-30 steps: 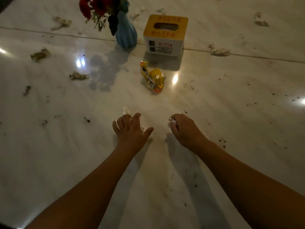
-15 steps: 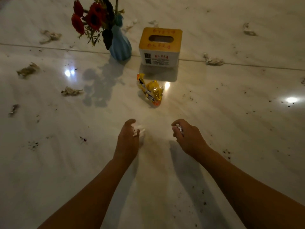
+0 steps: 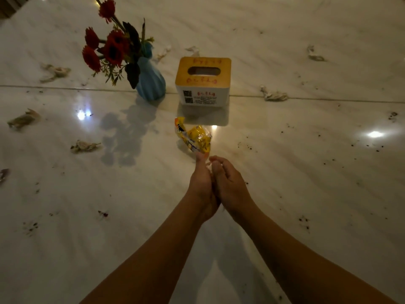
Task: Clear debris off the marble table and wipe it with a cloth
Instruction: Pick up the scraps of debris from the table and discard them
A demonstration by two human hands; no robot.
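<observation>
Marble table (image 3: 306, 194) is littered all over. Mid-table, the left hand (image 3: 200, 183) and right hand (image 3: 230, 183) are pressed together just this side of the yellow wrapper (image 3: 197, 139), pinching a white scrap (image 3: 208, 166) between them. Grabbing more with such a loose hold could easily spill it.

A marble table (image 3: 285, 194) is crossed from left to right by a seam (image 3: 65, 87). On the seam, near the middle, a blue vase (image 3: 151, 84) and a tissue box (image 3: 203, 84) are set just beside each other. A yellow wrapper (image 3: 197, 139) is laid just nearer than the box. Crumpled paper scraps are scattered: a far-left scrap (image 3: 54, 72), a left-edge scrap (image 3: 23, 119), a nearer scrap (image 3: 85, 146), a seam scrap (image 3: 274, 95) right of the box, and a far-right scrap (image 3: 314, 54). Dark crumbs (image 3: 304, 221) are strewn across the near half.
</observation>
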